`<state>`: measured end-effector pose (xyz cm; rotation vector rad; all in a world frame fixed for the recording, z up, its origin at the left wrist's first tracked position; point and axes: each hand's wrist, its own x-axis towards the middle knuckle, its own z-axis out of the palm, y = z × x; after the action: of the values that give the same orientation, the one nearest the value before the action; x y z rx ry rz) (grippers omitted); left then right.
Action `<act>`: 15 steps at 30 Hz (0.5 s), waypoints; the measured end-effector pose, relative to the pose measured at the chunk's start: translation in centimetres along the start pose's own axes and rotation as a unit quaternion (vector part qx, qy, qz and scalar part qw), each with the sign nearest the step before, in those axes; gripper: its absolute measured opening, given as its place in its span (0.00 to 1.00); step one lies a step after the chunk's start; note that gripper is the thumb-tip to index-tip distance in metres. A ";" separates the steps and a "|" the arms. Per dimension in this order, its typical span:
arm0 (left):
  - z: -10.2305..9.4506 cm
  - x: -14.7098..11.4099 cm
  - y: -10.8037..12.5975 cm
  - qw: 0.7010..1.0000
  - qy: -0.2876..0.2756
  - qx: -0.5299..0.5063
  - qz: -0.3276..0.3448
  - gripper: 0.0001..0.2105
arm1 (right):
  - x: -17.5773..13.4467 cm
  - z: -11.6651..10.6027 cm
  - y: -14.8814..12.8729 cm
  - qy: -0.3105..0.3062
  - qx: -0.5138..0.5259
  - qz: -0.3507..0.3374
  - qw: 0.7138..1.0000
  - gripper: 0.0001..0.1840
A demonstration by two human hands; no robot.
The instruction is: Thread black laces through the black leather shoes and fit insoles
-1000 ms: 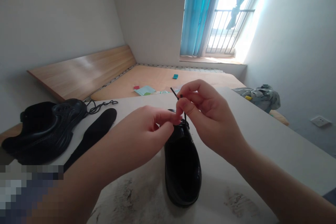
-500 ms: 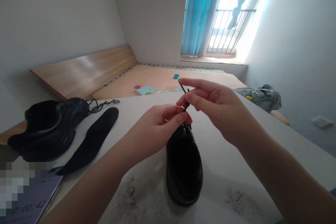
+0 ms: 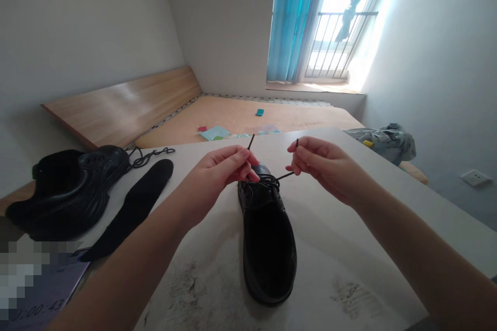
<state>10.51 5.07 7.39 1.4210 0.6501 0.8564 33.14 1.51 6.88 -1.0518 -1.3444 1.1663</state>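
A black leather shoe (image 3: 267, 269) stands upright on the white table, its toe pointing away from me and its opening towards me. Black shoelaces (image 3: 286, 175) cross over its tongue. My left hand (image 3: 229, 164) pinches one lace end left of the shoe's lacing, with the tip sticking up above the thumb. To the right, my right hand (image 3: 316, 160) pinches the other lace end, a short tip showing above the fingers. The lace runs taut from the shoe to the right hand. Both hands hover just above the shoe.
Left on the table (image 3: 326, 248) lie a second black shoe (image 3: 73, 191) with loose laces and a black insole (image 3: 135, 207). A device showing a timer (image 3: 50, 289) is at the lower left. Beyond stands a bed (image 3: 229, 108) with small packets (image 3: 215, 133); grey cloth (image 3: 392, 142) lies right.
My hands were close together over the lacing with the laces between them. They have moved apart, left and right, drawing the lace ends sideways, so the shoe's lacing now shows.
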 end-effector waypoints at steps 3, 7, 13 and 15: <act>-1.3 -0.2 -0.8 0.999 0.031 0.042 -0.015 0.11 | -0.7 -0.9 0.0 -0.017 -0.154 -0.046 0.987 0.10; -2.4 -1.2 -1.4 0.989 0.039 0.143 -0.022 0.12 | -1.9 -1.6 0.3 -0.062 -0.355 -0.094 0.928 0.10; -1.1 -3.3 -0.5 0.889 0.047 0.455 0.027 0.14 | -3.7 -0.2 1.5 -0.083 -0.532 -0.205 0.817 0.12; -0.8 -3.9 0.1 0.865 0.064 0.495 0.053 0.14 | -3.9 -0.2 1.4 -0.052 -0.538 -0.217 0.813 0.11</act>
<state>7.68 2.36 6.97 2.3464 1.2240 0.7162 33.66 -2.09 4.93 -1.3122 -2.2700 0.0142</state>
